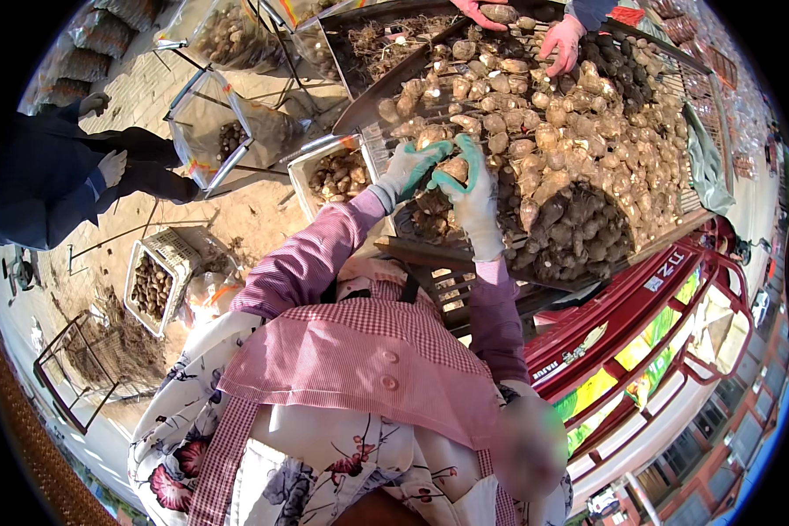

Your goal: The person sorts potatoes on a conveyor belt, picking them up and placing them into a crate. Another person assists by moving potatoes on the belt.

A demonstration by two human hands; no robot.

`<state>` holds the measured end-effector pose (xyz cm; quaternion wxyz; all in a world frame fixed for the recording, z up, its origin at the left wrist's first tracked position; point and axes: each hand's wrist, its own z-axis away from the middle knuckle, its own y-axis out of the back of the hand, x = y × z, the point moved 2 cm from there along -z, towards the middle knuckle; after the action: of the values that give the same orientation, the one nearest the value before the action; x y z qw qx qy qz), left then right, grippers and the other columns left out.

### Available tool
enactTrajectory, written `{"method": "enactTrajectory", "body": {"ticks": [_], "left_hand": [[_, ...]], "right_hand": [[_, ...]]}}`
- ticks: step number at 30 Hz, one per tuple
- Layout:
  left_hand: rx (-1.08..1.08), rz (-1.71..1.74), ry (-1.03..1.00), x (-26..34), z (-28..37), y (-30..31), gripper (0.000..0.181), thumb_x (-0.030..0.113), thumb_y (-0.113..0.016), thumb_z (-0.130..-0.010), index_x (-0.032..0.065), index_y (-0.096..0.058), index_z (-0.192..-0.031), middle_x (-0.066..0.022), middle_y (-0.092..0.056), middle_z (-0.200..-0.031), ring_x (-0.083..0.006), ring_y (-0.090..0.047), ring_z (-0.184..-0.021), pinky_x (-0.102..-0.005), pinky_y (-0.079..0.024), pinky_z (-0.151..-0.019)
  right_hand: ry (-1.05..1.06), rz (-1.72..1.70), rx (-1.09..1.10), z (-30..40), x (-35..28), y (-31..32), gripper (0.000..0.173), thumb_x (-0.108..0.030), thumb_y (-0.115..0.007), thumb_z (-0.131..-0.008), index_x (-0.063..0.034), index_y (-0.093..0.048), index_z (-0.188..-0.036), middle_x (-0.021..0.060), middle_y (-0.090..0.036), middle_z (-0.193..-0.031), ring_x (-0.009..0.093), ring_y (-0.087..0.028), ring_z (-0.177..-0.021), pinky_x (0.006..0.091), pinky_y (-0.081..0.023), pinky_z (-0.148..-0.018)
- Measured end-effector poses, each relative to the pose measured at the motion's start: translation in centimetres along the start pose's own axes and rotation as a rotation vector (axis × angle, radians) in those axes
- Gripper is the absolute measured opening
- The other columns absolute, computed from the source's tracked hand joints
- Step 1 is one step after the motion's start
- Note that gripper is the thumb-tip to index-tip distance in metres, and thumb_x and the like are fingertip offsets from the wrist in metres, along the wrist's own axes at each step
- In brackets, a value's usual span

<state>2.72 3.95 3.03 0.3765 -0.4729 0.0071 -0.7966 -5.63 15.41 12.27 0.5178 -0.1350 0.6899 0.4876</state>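
Note:
A wide slatted table in front of me is heaped with brown taro-like tubers [578,144]. My right hand [470,191], in a white and green coated work glove, is curled around one round tuber [453,169] above the table's near left part. Just left of it, my left hand [414,171] in a matching glove has its fingers extended toward that tuber; whether they touch it I cannot tell. More tubers lie under and beside both hands. A white plastic crate [299,177] holding tubers stands left of my left hand.
Across the table, a co-worker's pink-gloved hands [562,46] work among the tubers. Another person in dark clothes [46,171] stands at the left near framed clear bags [207,131]. A second crate of tubers [187,253] sits on the ground. A red vehicle [605,315] is close at my right.

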Motion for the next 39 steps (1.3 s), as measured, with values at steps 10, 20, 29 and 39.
{"method": "enactTrajectory", "body": {"ticks": [10,20,29,39], "left_hand": [[0.163,-0.173,-0.272,-4.3,-1.9,-1.5,0.061,0.021,-0.072,-0.078,-0.0044,-0.043,-0.125,-0.0139,-0.062,-0.111,-0.0196,-0.059,-0.098,-0.0303,-0.048,-0.081],[-0.270,-0.468,-0.434,-0.4,1.5,-2.5,0.096,0.024,-0.074,-0.075,0.0088,-0.011,-0.146,-0.0160,-0.031,-0.145,-0.0244,-0.034,-0.132,-0.0321,-0.033,-0.105],[0.069,0.280,-0.021,-4.1,0.4,-4.7,0.033,0.024,-0.045,-0.097,0.0025,-0.053,-0.120,-0.0033,-0.062,-0.091,-0.0120,-0.055,-0.079,-0.0233,-0.045,-0.068],[0.088,0.313,0.115,-0.7,0.7,-4.5,0.046,0.026,-0.036,-0.099,0.0045,-0.030,-0.139,-0.0055,-0.035,-0.138,-0.0156,-0.036,-0.125,-0.0281,-0.029,-0.102]], "right_hand": [[-0.270,0.421,0.412,3.7,4.9,2.2,0.071,-0.009,-0.077,-0.067,-0.0006,-0.041,-0.128,0.0210,-0.048,-0.124,0.037,-0.043,-0.117,0.0438,-0.040,-0.094],[-0.666,-0.564,0.073,3.2,7.4,2.0,0.044,0.002,-0.054,-0.086,0.0027,-0.041,-0.128,0.0097,-0.055,-0.119,0.017,-0.055,-0.104,0.0273,-0.044,-0.091],[-0.237,-0.350,0.359,2.8,7.1,-0.8,0.009,0.006,-0.054,-0.078,0.0049,-0.057,-0.087,0.0114,-0.062,-0.083,0.025,-0.061,-0.074,0.0301,-0.047,-0.065],[-0.190,-0.528,0.365,8.1,0.1,0.4,0.026,-0.021,-0.051,-0.090,0.0026,-0.058,-0.099,0.0077,-0.061,-0.086,0.015,-0.058,-0.069,0.0266,-0.048,-0.062]]}}
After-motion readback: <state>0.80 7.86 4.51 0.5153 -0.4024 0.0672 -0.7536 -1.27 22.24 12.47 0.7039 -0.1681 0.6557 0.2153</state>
